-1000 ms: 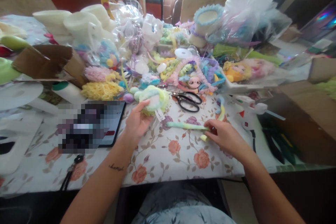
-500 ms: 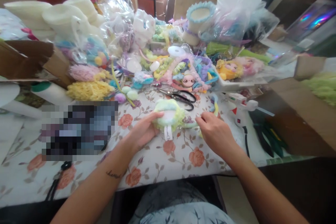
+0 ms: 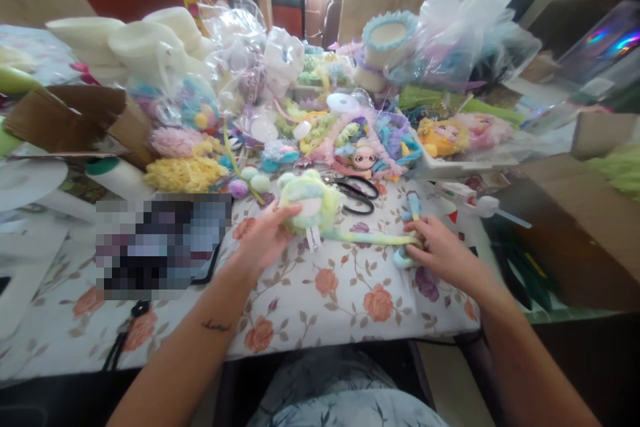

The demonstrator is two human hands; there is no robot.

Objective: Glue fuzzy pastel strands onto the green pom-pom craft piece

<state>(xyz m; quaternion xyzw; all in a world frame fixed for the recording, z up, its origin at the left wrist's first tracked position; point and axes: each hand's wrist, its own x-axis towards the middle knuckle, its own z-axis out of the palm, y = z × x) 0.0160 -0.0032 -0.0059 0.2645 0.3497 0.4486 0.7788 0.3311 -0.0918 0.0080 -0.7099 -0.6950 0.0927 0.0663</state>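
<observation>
A fluffy pale green and blue piece (image 3: 320, 203) with a small white tag (image 3: 313, 239) is gripped by my left hand (image 3: 267, 235), its thumb lying across the front. From its right side a fuzzy yellow-green strip (image 3: 367, 238) runs nearly straight to my right hand (image 3: 437, 247), whose fingers close on the strip's end. Just behind the fluffy piece lie black-handled scissors (image 3: 357, 193), their blades partly hidden. A small blue and yellow fuzzy piece (image 3: 413, 204) rests beside my right fingers.
A glue gun (image 3: 463, 195) and an open cardboard box (image 3: 565, 227) are at the right. Dark green-handled pliers (image 3: 525, 273) lie near the box. A blurred-out tablet (image 3: 167, 240) is at the left. Dolls (image 3: 443, 135), plush trims and plastic bags (image 3: 460, 33) fill the back.
My right hand has moved right, and the strip now stretches out between both hands. The fluffy piece has shifted slightly left and up, turning a little. The view has shifted slightly.
</observation>
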